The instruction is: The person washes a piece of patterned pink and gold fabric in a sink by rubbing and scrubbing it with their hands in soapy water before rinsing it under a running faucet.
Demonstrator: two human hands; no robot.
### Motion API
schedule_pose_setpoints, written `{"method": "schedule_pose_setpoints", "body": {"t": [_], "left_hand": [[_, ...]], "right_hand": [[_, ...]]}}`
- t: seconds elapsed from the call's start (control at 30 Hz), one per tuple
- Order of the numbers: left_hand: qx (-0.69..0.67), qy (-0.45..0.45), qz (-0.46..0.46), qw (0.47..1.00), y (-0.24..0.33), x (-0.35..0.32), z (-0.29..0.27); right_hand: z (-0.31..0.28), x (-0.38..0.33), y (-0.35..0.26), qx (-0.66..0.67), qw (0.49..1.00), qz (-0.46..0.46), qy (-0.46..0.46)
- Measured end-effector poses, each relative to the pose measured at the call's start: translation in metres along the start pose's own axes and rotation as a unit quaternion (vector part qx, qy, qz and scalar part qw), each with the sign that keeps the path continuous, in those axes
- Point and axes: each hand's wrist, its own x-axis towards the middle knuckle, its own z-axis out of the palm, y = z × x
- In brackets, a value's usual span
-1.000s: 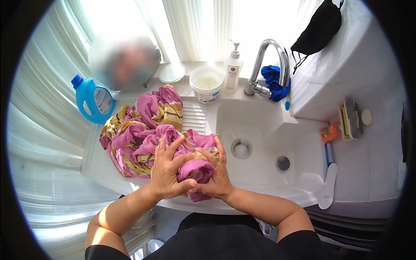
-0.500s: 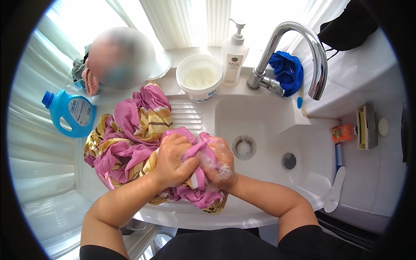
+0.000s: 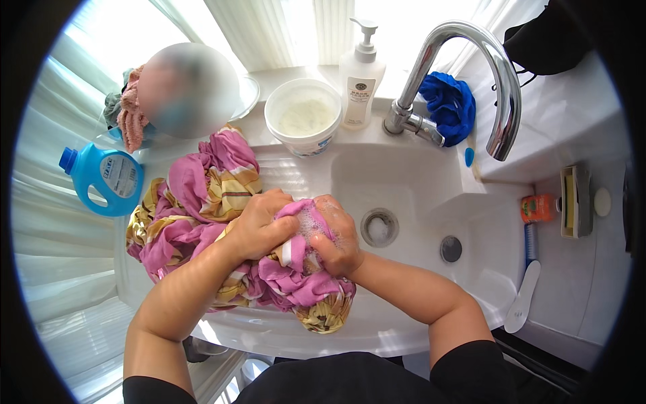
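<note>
A pink and yellow patterned cloth [image 3: 202, 195] lies bunched over the ribbed left side of a white sink [image 3: 417, 182]. My left hand [image 3: 259, 225] grips a sudsy fold of it from the left. My right hand [image 3: 336, 236] clutches the same fold from the right, knuckles against the left hand. White foam covers the cloth between both hands. A wet end of the cloth [image 3: 323, 310] hangs over the sink's front rim.
A chrome tap [image 3: 498, 87] arches over the basin with a drain [image 3: 379, 227]. Behind stand a white tub [image 3: 303, 114], a pump bottle [image 3: 360, 74] and a blue rag [image 3: 451, 104]. A blue detergent bottle [image 3: 104, 178] stands at left. A brush [image 3: 528, 283] lies at right.
The view has come closer to the sink. Both hands have bunched the cloth tighter and shifted slightly toward the basin, and more foam shows on it.
</note>
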Motion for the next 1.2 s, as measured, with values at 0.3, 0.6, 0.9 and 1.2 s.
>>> {"method": "schedule_pose_setpoints", "body": {"t": [0.3,0.6,0.9,1.2], "left_hand": [[-0.132,0.048,-0.103,0.985,-0.003,0.007,0.009],[0.141,0.161,-0.02,0.977,0.024,-0.004,0.013],[0.319,0.246,0.097,0.91,0.058,-0.085,0.061],[0.299,0.367,0.027,0.88,0.029,-0.048,0.075]], "right_hand": [[0.005,-0.009,0.01,0.08,0.985,0.139,0.061],[-0.024,-0.006,-0.029,-0.034,0.959,0.267,-0.085],[0.051,-0.132,-0.107,0.052,0.94,0.309,0.137],[0.026,-0.083,-0.03,-0.213,0.947,0.126,0.203]]}}
